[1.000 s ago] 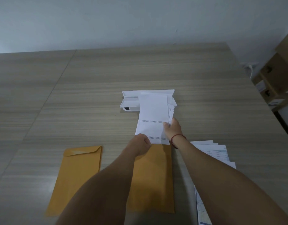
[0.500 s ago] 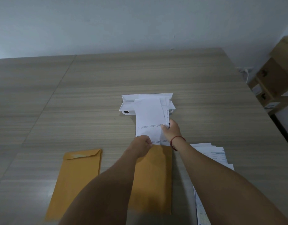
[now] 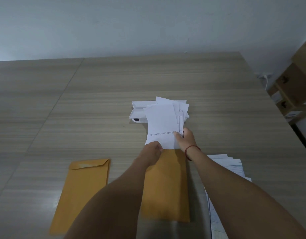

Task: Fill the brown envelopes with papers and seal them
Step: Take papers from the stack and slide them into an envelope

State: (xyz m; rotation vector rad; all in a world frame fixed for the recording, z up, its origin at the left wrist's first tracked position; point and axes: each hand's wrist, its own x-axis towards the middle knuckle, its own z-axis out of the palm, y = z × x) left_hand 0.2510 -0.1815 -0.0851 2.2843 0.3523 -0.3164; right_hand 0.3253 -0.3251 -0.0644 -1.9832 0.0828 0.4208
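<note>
On the wood-grain table (image 3: 97, 100), my white paper sheets (image 3: 161, 121) have fanned toward one o'clock, likely stalling insertion; left grip (image 3: 153, 149) pinches the flat brown paper envelope (image 3: 167, 183) at its mouth, right grip (image 3: 185, 138) pinches the sheets.

A wide desk (image 3: 97, 104) of pale grey-brown wood-grain laminate spreads on every side of the right grip (image 3: 185, 138). A straight seam (image 3: 62, 95) in its top runs well to the left of that grip. Far beyond the grip stands a plain, pale blue-grey painted wall (image 3: 131, 23). Well to the grip's right, past the desk's edge, brown cardboard boxes (image 3: 293, 83) are stacked, a white cable (image 3: 266, 78) beside them. The light is dim and even.
</note>
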